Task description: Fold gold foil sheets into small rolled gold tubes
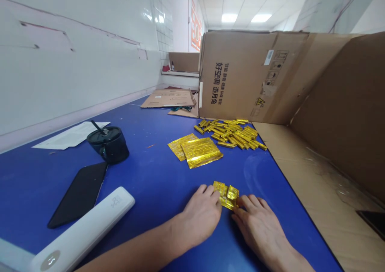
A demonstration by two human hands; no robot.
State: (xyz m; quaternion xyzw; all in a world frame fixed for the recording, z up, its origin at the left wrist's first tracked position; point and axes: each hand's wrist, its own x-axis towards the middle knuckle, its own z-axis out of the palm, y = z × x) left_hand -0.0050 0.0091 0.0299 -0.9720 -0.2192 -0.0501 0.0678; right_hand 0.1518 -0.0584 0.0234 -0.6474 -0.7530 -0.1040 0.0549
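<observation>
A pale wall point(90, 63) runs down the left of the frame, and a large open cardboard box point(237, 79) stands at upper right, beside the blue worktop point(150, 171). At lower centre, a small, creased piece of gold foil point(224, 195) lies between the left hand point(202, 214) and the right hand point(264, 230). Its long axis slants from upper left to lower right, from one hand's fingers towards the other's; both hands are close, on opposite sides. The left fingers are curled and narrow, touching its left side, their tips partly hidden. The right fingers are bent, with a narrow spread, at its lower right end. I cannot tell whether either hand pinches the foil or only presses on it. Beyond it, nearer the middle of the frame, two larger gold sheets point(203, 151) overlap, and up and to the right of them is a loose pile of slim gold rolls point(237, 135). Well apart at left are a dark mug point(116, 147) with a straw, white papers point(67, 137), a black flat object point(80, 193) and a long white device point(90, 228), which lies near the left forearm.
</observation>
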